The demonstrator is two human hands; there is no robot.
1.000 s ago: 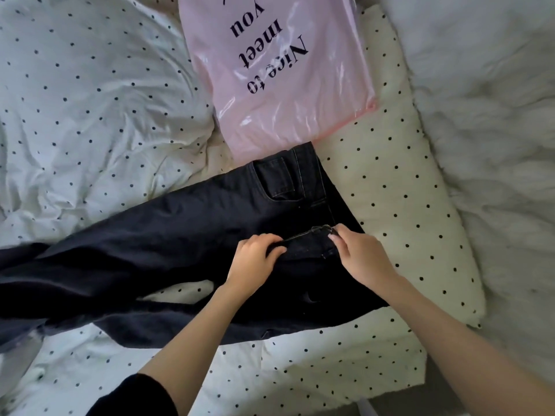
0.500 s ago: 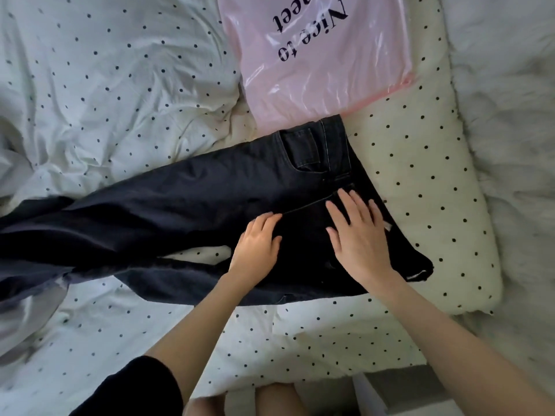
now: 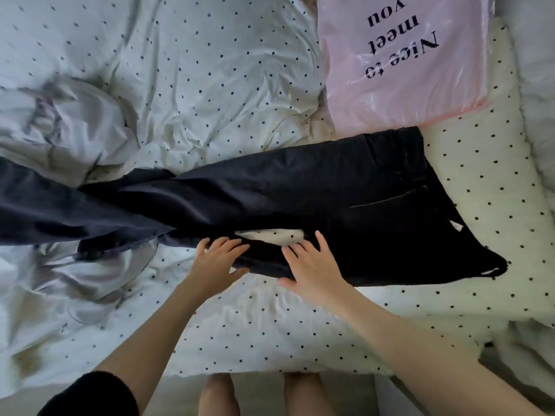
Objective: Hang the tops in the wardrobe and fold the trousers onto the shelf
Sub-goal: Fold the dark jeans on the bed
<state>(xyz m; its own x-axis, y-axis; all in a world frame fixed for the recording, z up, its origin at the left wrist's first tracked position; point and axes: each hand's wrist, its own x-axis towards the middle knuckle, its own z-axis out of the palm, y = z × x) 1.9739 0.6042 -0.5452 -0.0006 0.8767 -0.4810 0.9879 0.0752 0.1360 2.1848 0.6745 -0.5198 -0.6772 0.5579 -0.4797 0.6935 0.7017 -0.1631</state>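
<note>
- Trousers (image 3: 300,199): dark pair, laid flat across the bed (image 3: 270,340), waist end toward the right on the dotted pillow (image 3: 480,205), legs running off toward the left edge of the bed.
- Progress: looks like prep only. Legs not fully aligned, a gap of sheet shows between them near the crotch. No fold made yet; shelf and wardrobe not in view, so nothing stored as far as I can see.
- Tops: a pale grey garment (image 3: 60,124) lies crumpled at the left, partly under the legs. Type unclear.
- Left hand (image 3: 219,262): fingers spread, resting flat on the near leg's edge, gripping nothing.
- Right hand (image 3: 312,265): also spread flat, pressing the near edge just beside the gap.
- Both forearms reach in from the bed's near edge.
- Pink plastic bag (image 3: 405,70) sits at the far edge, touching the waistband.
</note>
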